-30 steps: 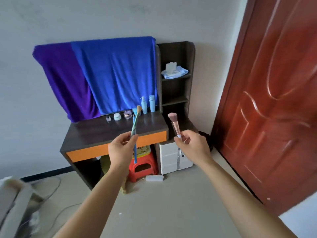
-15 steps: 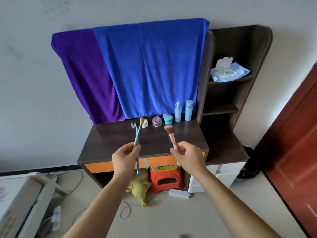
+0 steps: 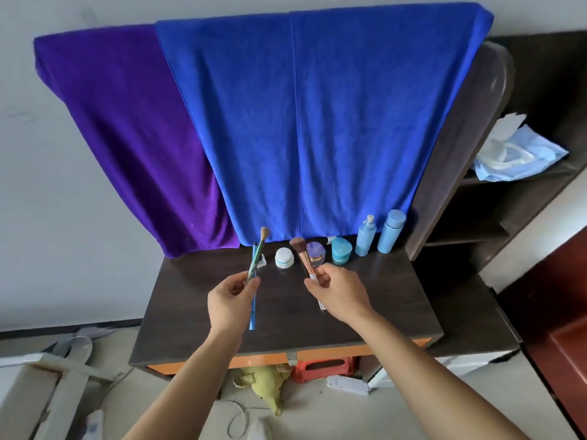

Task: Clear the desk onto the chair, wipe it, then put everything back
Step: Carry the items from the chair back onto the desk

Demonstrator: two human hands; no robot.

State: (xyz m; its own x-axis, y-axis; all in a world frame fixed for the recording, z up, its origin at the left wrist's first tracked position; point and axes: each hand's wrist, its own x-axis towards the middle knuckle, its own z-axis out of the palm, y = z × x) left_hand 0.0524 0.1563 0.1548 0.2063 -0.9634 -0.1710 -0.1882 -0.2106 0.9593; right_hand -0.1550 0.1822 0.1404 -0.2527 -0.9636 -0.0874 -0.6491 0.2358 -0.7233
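My left hand [image 3: 230,301] hangs over the dark desk top [image 3: 397,300], closed on a thin green-handled brush [image 3: 259,252] and a blue pencil [image 3: 253,312]. My right hand [image 3: 340,295] is closed on a pink makeup brush [image 3: 301,254] with a rose-gold ferrule, bristles pointing up. Along the desk's back edge stand a white jar [image 3: 284,258], a purple jar [image 3: 316,253], a teal jar [image 3: 341,250], a pale blue pump bottle [image 3: 366,237] and a pale blue capped bottle [image 3: 391,231]. A small dark item sits behind the left brush, mostly hidden.
A blue towel [image 3: 317,122] and a purple towel [image 3: 127,138] hang behind the desk. Dark shelves [image 3: 495,211] at the right hold a wipes pack [image 3: 517,154]. Under the desk are a red stool [image 3: 324,366], a yellow-green plush toy [image 3: 266,385] and a white power strip [image 3: 347,385].
The view has closed in on the desk, and both hands with their brushes have moved forward from in front of the desk to over its top.
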